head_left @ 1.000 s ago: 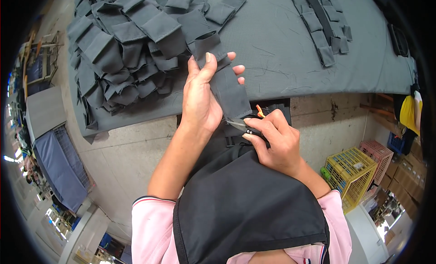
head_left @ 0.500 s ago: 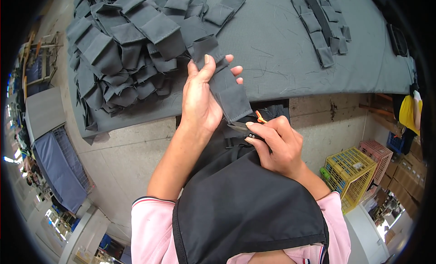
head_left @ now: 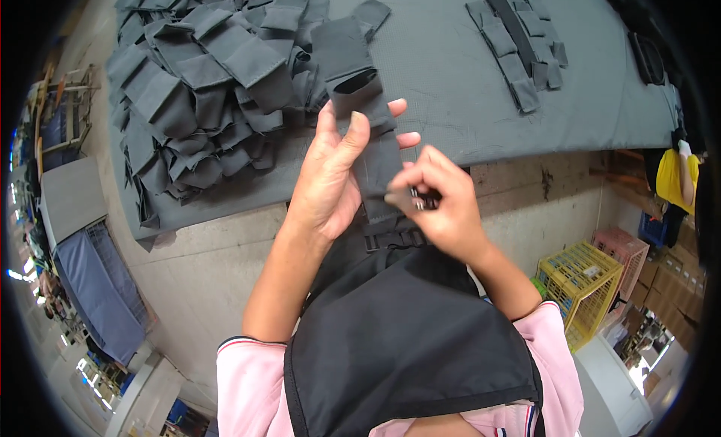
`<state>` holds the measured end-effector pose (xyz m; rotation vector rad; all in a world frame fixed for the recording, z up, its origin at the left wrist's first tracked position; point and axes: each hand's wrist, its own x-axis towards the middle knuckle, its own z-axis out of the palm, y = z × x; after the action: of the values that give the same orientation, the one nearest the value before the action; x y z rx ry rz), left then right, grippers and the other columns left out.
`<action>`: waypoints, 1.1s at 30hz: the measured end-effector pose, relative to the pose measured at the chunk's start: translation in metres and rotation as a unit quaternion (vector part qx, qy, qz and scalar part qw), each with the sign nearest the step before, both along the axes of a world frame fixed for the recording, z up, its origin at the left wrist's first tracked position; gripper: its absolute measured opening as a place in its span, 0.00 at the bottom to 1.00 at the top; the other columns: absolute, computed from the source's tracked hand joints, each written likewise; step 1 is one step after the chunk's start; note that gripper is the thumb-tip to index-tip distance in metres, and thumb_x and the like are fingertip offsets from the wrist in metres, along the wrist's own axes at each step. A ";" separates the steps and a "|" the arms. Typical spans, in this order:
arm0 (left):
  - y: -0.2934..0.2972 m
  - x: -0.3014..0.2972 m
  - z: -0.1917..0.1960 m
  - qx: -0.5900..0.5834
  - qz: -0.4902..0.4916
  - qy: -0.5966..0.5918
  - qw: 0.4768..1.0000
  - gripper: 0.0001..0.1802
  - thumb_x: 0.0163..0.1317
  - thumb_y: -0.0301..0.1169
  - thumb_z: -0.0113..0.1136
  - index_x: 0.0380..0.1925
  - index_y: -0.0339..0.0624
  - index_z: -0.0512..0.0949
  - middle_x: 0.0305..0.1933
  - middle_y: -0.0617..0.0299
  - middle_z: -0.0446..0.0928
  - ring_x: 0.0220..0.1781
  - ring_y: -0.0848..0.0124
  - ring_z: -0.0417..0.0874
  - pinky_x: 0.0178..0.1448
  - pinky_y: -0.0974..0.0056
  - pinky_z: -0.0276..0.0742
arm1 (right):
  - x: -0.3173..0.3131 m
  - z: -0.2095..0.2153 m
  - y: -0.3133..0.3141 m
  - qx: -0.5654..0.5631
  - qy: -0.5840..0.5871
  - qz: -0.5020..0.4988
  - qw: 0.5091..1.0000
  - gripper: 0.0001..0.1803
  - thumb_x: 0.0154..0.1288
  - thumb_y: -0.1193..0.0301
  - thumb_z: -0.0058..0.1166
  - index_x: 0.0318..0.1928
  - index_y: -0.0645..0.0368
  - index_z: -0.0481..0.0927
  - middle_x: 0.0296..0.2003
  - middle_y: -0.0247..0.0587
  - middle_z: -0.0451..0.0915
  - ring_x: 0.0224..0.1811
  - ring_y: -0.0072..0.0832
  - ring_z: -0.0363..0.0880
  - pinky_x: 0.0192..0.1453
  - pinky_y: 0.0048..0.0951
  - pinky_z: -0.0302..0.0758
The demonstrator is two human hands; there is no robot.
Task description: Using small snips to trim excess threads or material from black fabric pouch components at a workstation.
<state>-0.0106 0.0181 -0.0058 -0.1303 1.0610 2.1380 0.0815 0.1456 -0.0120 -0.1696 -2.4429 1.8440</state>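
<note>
A strip of dark grey sewn fabric hangs in my left hand, which is closed on it with the thumb in front and the fingers behind. Its upper end is folded into a loop and lies toward the pile. Close to the strip's lower end is my right hand, curled around thread snips that are mostly hidden in the fist. Motion blurs the right fingertips, and whether they touch the fabric I cannot tell. Below both hands, a black buckle shows at my black apron.
On the grey-covered table a large heap of similar fabric pieces lies left. A smaller group of strips lies far right, near a black case. Yellow and pink crates stand beyond the table's edge.
My right hand has moved up and left, closer to the strip, and the snips' blades no longer show. The strip's upper part now stands higher. My view has shifted slightly.
</note>
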 end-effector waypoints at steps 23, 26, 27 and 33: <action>0.001 -0.002 0.006 -0.082 0.025 0.026 0.996 0.27 0.65 0.42 0.56 0.56 0.40 0.59 0.45 0.50 0.78 0.32 0.67 0.83 0.29 0.66 0.80 | 0.024 0.005 0.009 0.273 0.166 -0.051 0.946 0.23 0.38 0.76 0.68 0.41 0.54 0.80 0.28 0.33 0.71 0.21 0.27 0.69 0.25 0.27 0.67; 0.000 0.000 0.005 -0.082 0.021 0.029 0.996 0.28 0.65 0.42 0.56 0.57 0.40 0.58 0.45 0.49 0.77 0.31 0.68 0.83 0.29 0.67 0.80 | 0.026 0.010 0.007 0.320 0.156 -0.043 0.934 0.22 0.39 0.76 0.67 0.40 0.54 0.81 0.27 0.32 0.70 0.21 0.27 0.69 0.25 0.27 0.66; 0.000 0.000 0.005 -0.088 0.019 0.031 0.995 0.28 0.65 0.42 0.56 0.58 0.40 0.58 0.45 0.49 0.77 0.31 0.68 0.83 0.29 0.67 0.80 | 0.026 0.010 0.006 0.320 0.156 -0.042 0.934 0.22 0.39 0.76 0.67 0.40 0.54 0.81 0.27 0.32 0.70 0.21 0.27 0.69 0.25 0.27 0.66; -0.002 0.002 0.005 -0.112 0.019 0.027 0.993 0.21 0.67 0.42 0.52 0.53 0.42 0.65 0.47 0.49 0.78 0.31 0.69 0.83 0.28 0.68 0.81 | 0.034 0.014 0.007 0.306 0.164 -0.069 0.935 0.22 0.39 0.76 0.67 0.41 0.55 0.81 0.26 0.32 0.70 0.23 0.28 0.69 0.25 0.27 0.65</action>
<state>-0.0089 0.0160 -0.0010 -0.2001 1.3396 2.0601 0.1153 0.1525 0.0025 0.0096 -2.5340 0.8963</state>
